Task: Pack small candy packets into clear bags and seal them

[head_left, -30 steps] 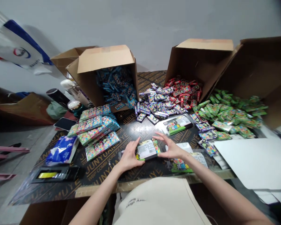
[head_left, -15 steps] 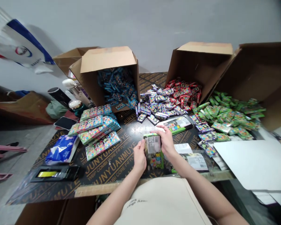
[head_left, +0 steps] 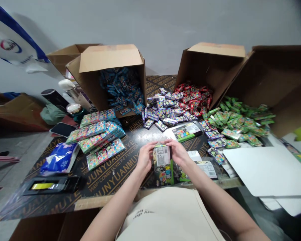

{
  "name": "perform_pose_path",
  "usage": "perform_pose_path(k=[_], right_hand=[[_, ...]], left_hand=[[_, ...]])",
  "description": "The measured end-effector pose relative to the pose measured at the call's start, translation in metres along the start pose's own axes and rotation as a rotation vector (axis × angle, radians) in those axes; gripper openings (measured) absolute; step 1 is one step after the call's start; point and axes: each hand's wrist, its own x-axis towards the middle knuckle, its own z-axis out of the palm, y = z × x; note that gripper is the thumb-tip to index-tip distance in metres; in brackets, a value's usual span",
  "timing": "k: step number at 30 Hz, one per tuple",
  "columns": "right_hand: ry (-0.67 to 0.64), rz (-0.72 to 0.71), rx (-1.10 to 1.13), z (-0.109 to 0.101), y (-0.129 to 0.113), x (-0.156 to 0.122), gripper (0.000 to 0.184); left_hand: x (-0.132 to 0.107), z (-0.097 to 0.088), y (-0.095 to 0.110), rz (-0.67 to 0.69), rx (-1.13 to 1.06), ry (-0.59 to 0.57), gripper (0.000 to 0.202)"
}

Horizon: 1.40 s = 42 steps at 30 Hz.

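A flat black-and-green printed package (head_left: 163,167) with a pale label panel stands in front of my body, near the table's front edge. My left hand (head_left: 145,156) grips its left side near the top, fingers curled at the upper edge. My right hand (head_left: 178,153) holds the upper right corner, its fingertips along the top edge. A similar printed package (head_left: 188,131) lies just beyond my right hand. Another one (head_left: 207,169) lies flat beside my right forearm, partly hidden by it. Small purple packets (head_left: 163,113) are heaped beyond my hands.
Open cartons hold blue packets (head_left: 122,88), red packets (head_left: 194,97) and green packets (head_left: 237,120). Stacked multicoloured strips (head_left: 100,135) lie on the left, near a blue tissue pack (head_left: 59,159) and a tape dispenser (head_left: 52,185). White sheets (head_left: 268,170) are at right.
My left hand has slid up from the package's side to its top edge, and my right hand has shifted slightly lower. The package now faces me more squarely. The view has shifted slightly.
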Motion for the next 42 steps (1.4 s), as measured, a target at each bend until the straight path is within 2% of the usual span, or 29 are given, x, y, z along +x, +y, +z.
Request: perform_pose_path(k=[3, 6, 8, 9, 13, 16, 22, 24, 26, 29, 31, 32, 33, 35, 37, 39, 42], right_hand=[[-0.042, -0.220, -0.214, -0.014, -0.003, -0.004, 0.015], [-0.078, -0.390, -0.413, -0.023, -0.008, -0.011, 0.017], [-0.070, -0.412, -0.477, -0.025, -0.012, -0.013, 0.018], [-0.056, -0.417, -0.490, -0.024, -0.015, -0.013, 0.018], [-0.071, -0.338, -0.490, -0.019, -0.024, -0.012, 0.021], [-0.107, -0.313, -0.513, -0.016, -0.029, -0.014, 0.022], [-0.138, -0.367, -0.578, -0.016, -0.032, -0.014, 0.017], [-0.156, -0.357, -0.584, -0.017, -0.033, -0.014, 0.018], [-0.175, -0.366, -0.615, -0.016, -0.035, -0.018, 0.018], [-0.258, -0.456, -0.712, -0.021, -0.040, -0.027, 0.021], [-0.310, -0.527, -0.792, -0.033, -0.044, -0.029, 0.027], [-0.280, -0.563, -0.846, -0.044, -0.046, -0.027, 0.029], [-0.204, -0.588, -0.939, -0.057, -0.047, -0.023, 0.030], [0.029, -0.600, -1.196, -0.090, -0.048, -0.012, 0.025], [0.169, -0.520, -1.437, -0.123, -0.045, 0.000, 0.017], [0.187, -0.445, -1.546, -0.149, -0.040, 0.010, 0.012], [0.160, -0.407, -1.611, -0.167, -0.030, 0.015, 0.007]], left_hand=[[-0.001, -0.003, 0.014, 0.118, 0.124, -0.039, 0.010], [-0.003, -0.004, 0.029, 0.319, 0.425, -0.139, 0.006], [0.000, -0.005, 0.036, 0.352, 0.582, -0.187, 0.012], [0.003, -0.005, 0.038, 0.310, 0.602, -0.201, 0.014], [0.014, -0.004, 0.044, 0.098, 0.540, -0.275, 0.022], [0.015, -0.004, 0.046, 0.085, 0.518, -0.304, 0.019], [0.010, 0.000, 0.048, 0.226, 0.500, -0.300, 0.010], [0.005, 0.000, 0.050, 0.299, 0.571, -0.326, 0.008], [-0.001, 0.000, 0.050, 0.437, 0.711, -0.383, 0.006], [-0.009, -0.004, 0.048, 0.660, 0.917, -0.459, 0.010], [-0.011, -0.007, 0.046, 0.726, 0.997, -0.474, 0.013], [-0.010, -0.008, 0.045, 0.737, 1.020, -0.472, 0.014], [-0.010, -0.008, 0.045, 0.739, 1.037, -0.470, 0.014], [-0.007, -0.008, 0.043, 0.731, 1.074, -0.473, 0.012], [-0.005, -0.007, 0.043, 0.724, 1.114, -0.489, 0.016], [-0.005, -0.007, 0.042, 0.719, 1.139, -0.504, 0.022], [-0.007, -0.006, 0.042, 0.711, 1.128, -0.514, 0.024]])
